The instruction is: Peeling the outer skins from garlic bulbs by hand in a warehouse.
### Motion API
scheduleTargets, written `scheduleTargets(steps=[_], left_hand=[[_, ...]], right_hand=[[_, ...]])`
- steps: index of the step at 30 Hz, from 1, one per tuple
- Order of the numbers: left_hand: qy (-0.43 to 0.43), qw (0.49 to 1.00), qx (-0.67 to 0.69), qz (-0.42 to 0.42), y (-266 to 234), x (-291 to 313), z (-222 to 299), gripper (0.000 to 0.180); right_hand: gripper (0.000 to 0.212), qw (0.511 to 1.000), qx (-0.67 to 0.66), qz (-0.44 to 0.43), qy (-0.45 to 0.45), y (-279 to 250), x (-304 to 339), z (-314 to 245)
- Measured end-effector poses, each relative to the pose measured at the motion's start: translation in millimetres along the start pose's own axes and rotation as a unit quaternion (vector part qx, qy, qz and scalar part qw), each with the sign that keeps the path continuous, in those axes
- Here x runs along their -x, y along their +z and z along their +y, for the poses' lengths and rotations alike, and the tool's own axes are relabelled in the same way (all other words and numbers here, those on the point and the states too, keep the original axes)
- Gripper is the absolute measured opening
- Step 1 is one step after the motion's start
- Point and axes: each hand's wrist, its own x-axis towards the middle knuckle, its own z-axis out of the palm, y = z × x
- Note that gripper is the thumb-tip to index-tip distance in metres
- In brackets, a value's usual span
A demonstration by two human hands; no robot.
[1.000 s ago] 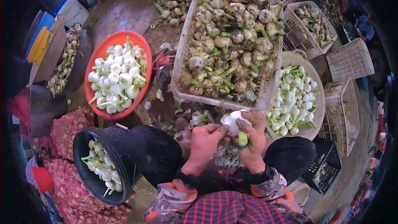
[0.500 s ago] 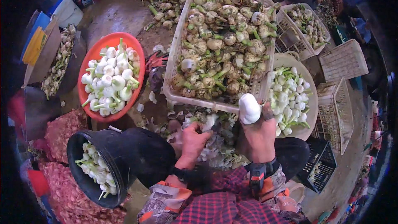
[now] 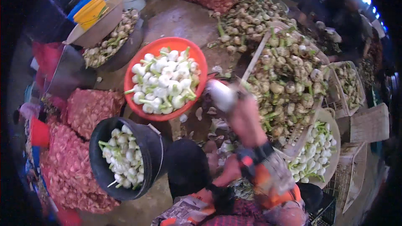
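A peeled white garlic bulb (image 3: 222,95), smeared by motion, is held in my right hand (image 3: 247,119). This hand reaches forward and left, between the orange-red basin (image 3: 202,86) and the large crate (image 3: 256,56). White garlic bulbs (image 3: 165,81) with short green stems fill the basin. Dirty, unpeeled garlic (image 3: 293,79) is heaped in the crate. Low in front of me is my left hand (image 3: 228,172), partly covered by my right wrist; its fingers are hidden. Loose garlic skins (image 3: 220,123) lie around and beyond it.
A black bucket (image 3: 97,159) of trimmed garlic stands at my left, beside red mesh sacks (image 3: 75,167). On the right are a pale basin (image 3: 335,155) of white bulbs and stacked crates (image 3: 351,171). Another person (image 3: 343,29) is at the far right.
My right hand has carried the garlic bulb from the crate's near edge leftward and forward, toward the orange-red basin. The view has turned left. My left hand now sits partly behind my right wrist.
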Motion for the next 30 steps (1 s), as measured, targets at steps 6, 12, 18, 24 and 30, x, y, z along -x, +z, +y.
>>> scheduleTargets(steps=[6, 12, 18, 24, 30], left_hand=[[0.015, 0.998, 0.063, 0.019, 2.4, -16.2, -4.2, 0.024], [0.009, 0.998, 0.055, -0.011, 12.5, -21.0, -7.1, 0.022], [-0.106, 0.989, 0.016, -0.106, 12.2, -22.4, 14.0, 0.021], [-0.020, 0.970, 0.231, -0.069, 16.8, -22.5, 11.1, 0.044], [0.019, 0.945, 0.319, -0.067, 7.7, -20.7, 69.2, 0.070]], right_hand=[[0.039, 0.977, 0.087, -0.108, -0.162, 48.7, -52.6, 10.0], [0.041, 0.670, 0.571, 0.134, -0.455, -106.9, 13.1, -41.9], [0.045, 0.488, 0.746, 0.293, -0.345, -290.8, 22.7, -112.9], [0.027, 0.784, 0.462, 0.288, -0.299, -298.2, 13.4, -107.1], [0.020, 0.967, 0.217, 0.110, -0.076, -169.2, 103.6, -25.2]])
